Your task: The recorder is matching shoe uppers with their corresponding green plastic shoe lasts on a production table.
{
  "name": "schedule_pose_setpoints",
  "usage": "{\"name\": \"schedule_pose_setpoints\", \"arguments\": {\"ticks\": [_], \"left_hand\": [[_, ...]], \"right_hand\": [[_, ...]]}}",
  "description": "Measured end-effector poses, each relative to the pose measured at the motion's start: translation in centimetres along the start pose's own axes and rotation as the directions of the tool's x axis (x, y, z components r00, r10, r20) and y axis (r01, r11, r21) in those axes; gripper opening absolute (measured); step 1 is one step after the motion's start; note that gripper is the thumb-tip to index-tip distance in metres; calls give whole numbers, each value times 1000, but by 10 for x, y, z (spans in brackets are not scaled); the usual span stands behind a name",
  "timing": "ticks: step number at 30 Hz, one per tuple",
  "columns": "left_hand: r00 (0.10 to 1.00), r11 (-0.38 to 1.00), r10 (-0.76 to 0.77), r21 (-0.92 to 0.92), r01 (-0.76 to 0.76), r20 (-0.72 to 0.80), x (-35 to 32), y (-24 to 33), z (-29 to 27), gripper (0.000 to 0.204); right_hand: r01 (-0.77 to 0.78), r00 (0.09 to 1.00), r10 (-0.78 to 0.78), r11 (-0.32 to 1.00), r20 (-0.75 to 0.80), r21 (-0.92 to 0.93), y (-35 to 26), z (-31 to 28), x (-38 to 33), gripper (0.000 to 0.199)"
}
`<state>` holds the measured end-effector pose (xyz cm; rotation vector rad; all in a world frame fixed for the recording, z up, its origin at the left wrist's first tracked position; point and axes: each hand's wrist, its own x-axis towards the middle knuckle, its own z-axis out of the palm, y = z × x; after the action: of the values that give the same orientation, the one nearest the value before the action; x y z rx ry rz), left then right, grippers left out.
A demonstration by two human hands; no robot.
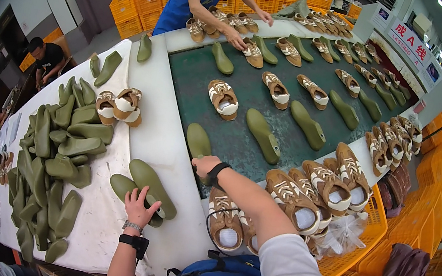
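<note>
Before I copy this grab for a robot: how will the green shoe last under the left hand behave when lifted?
The green shoe last looks like a solid moulded form, so it is probably stiff. Its smooth rounded surface may slip under the left hand, which rests on its end. It leans on another last, so it might rock or slide off when disturbed.

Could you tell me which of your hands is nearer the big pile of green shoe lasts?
Left. The left hand rests just right of the pile of green shoe lasts; the right hand is farther right.
</note>
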<state>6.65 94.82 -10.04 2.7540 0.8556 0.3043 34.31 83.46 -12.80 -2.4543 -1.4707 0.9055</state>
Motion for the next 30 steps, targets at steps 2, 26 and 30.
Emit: {"name": "schedule_pose_setpoints", "arguments": {"ticks": [2,26,30], "left_hand": [[1000,1000,-16,-21,16,-4,-2,-7,-1,63],[993,994,-106,-17,105,-47,0,10,-9,63],[990,992,-124,-32,122,-63,-2,6,-4,63]], "right_hand": [[67,976,-93,989,199,132,-4,-38,-4,55],[369,892,-5,-572,-453,733,87,-148,26,44],[381,904,-22,-413,-427,827,53,-159,21,41]]}}
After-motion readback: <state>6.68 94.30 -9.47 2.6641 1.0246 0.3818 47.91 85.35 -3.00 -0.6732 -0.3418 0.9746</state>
